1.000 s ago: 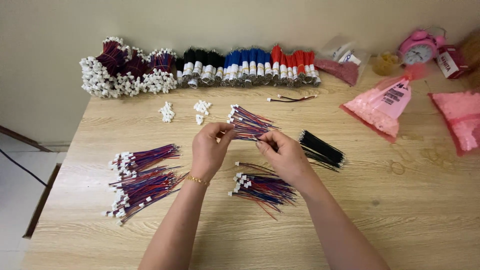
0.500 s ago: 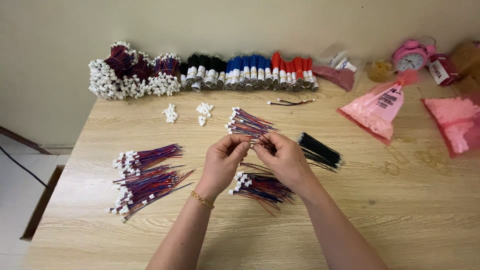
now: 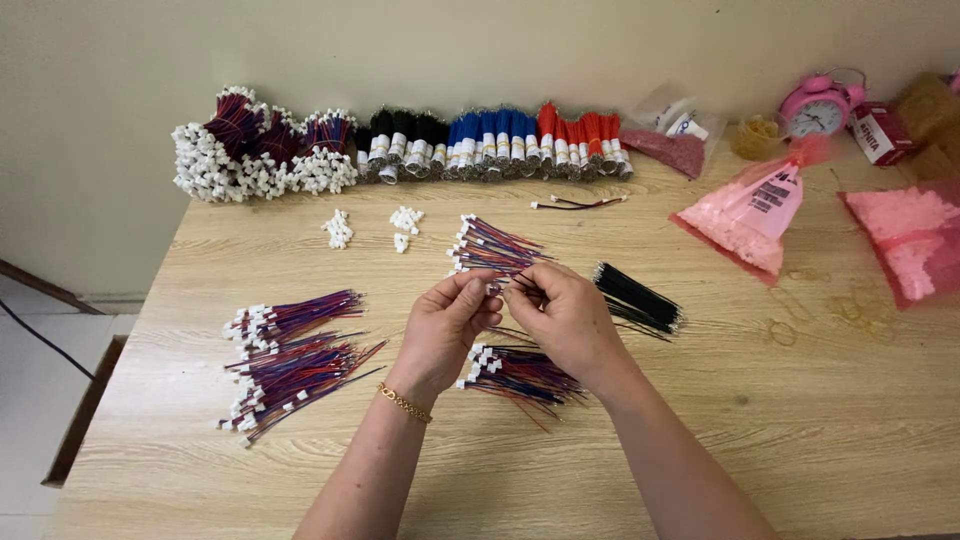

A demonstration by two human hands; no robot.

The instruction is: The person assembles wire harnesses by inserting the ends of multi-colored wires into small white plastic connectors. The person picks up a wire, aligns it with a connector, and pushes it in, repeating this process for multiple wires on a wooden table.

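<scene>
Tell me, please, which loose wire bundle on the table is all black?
The black bundle just right of the right hand; the other loose bundles are red and blue with white plugs.

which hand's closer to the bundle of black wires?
Right. The right hand sits just beside the black wires, which lie on its outer side. The left hand is farther off, with the right hand between it and them.

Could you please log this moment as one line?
left hand + right hand: pinching wire | below: wire bundle | surface: wooden table
</scene>
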